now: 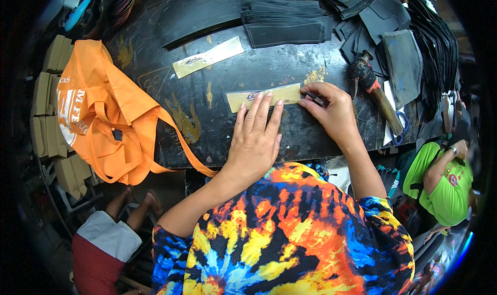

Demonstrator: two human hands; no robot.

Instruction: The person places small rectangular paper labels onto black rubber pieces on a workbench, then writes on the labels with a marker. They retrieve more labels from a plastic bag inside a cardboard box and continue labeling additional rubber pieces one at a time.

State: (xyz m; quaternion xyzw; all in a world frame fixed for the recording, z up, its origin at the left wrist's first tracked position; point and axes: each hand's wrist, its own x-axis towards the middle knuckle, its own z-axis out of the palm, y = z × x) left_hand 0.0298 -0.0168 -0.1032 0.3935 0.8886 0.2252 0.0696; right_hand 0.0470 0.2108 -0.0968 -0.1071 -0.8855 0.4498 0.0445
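Note:
A tan rectangular template (239, 99) with a dark scribble lies on a slightly larger black sheet piece (225, 95), whose dark edge shows around it. My left hand (256, 132) rests on the template with fingers stretched out, pressing it from the near side. At the template's right end, my right hand (334, 108) pinches a slim dark tool (317, 97); its tip is too small to make out. Farther off and to the left lies a second pale gold template (208, 56), slanted on the black worktable (290, 64) and touched by neither hand.
An orange cloth bag (111, 113) sits at the left, its strap trailing toward my left forearm. Stacked black pieces (287, 23) lie at the back. To the right are a hammer (380, 95), blue-handled scissors (398, 129) and more black sheets (401, 62). Other people sit nearby.

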